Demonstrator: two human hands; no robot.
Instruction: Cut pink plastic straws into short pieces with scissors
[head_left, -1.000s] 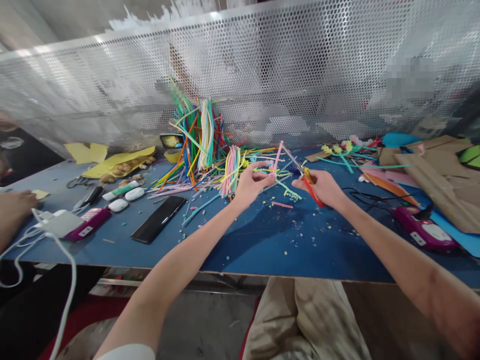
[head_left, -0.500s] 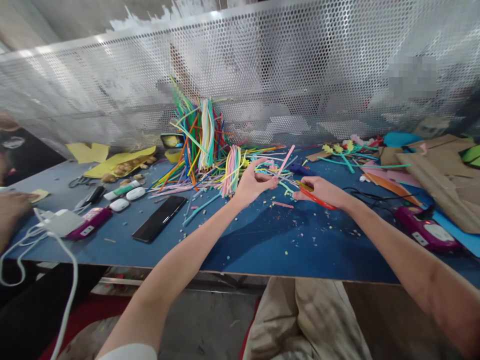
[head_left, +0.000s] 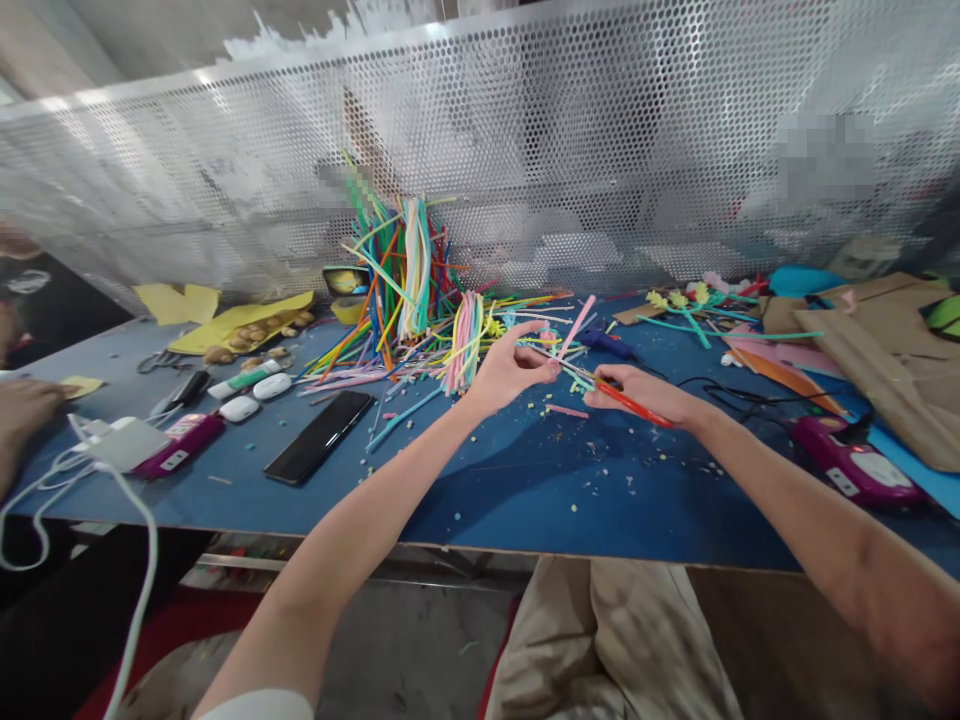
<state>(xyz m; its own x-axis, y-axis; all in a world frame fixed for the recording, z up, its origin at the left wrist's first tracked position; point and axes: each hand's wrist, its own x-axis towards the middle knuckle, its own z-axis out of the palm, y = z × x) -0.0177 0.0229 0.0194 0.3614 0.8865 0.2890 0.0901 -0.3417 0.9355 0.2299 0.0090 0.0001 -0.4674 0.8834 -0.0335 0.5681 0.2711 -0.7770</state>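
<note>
Between thumb and fingers my left hand [head_left: 510,372] pinches a pink pipe cleaner [head_left: 577,327], which sticks up and to the right. My right hand [head_left: 637,393] is closed round the red handles of a pair of scissors [head_left: 637,402]. The scissor blades point left and reach the pipe cleaner's lower end by my left fingertips; whether they touch it I cannot tell. Just left of my left hand lies a bundle of pastel pipe cleaners [head_left: 465,345]. A short pink piece [head_left: 567,411] and many tiny clippings are on the blue table [head_left: 495,490] below my hands.
A tall heap of coloured pipe cleaners [head_left: 415,270] stands by the perforated metal screen [head_left: 585,130]. A black phone [head_left: 319,437] and a purple power strip [head_left: 180,447] are left; another purple strip [head_left: 855,462] and cardboard [head_left: 889,370] are right. Another person's hand [head_left: 30,420] rests far left.
The scissor handles have come closer together in my right hand, and the blades look more closed. My left hand stays almost in place with the pink pipe cleaner.
</note>
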